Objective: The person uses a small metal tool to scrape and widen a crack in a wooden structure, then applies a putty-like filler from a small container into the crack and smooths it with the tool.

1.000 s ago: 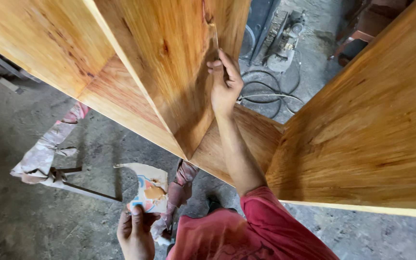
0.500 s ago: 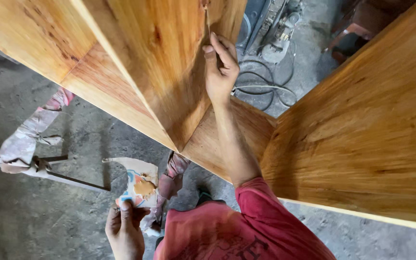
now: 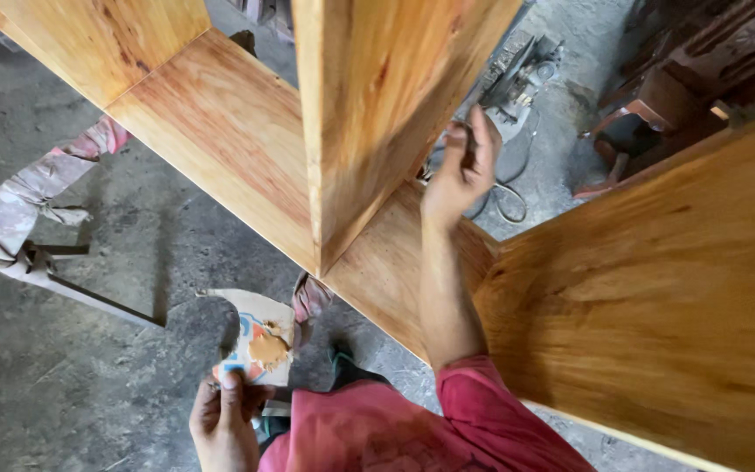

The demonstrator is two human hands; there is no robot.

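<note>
At the far left a paint-spattered trestle [image 3: 19, 218] stands on the grey concrete floor [image 3: 89, 376], well apart from the work. Nearer the middle, the left hand [image 3: 225, 424] is clamped by thumb and fingers on a scrap of card [image 3: 255, 336] carrying a blob of tan filler [image 3: 268, 350], held low over the floor and clear of the wood. Above it runs the varnished shelf unit [image 3: 220, 131], with an upright divider [image 3: 369, 114] jutting toward the viewer. The right hand [image 3: 460, 170] reaches up past the divider's edge, fingers bunched together as if pressing something small against the wood; whether it pinches a tool or only a dab of filler I cannot tell, as the hand is blurred. To the right a broad panel [image 3: 657, 288] of the same unit fills the corner. As I see it, the risks are these: the card is held at one end and tilted, so the filler could slide off onto the floor; the red sleeve [image 3: 482, 411] lies close to the panel and might smear any fresh patch; and working by reach behind the divider could leave filler spread wide of the spot. Beyond the hand a power tool [image 3: 517, 74] and its looped cable [image 3: 509, 201] lie on the floor, with dark carved furniture [image 3: 701, 61] at the far right.
</note>
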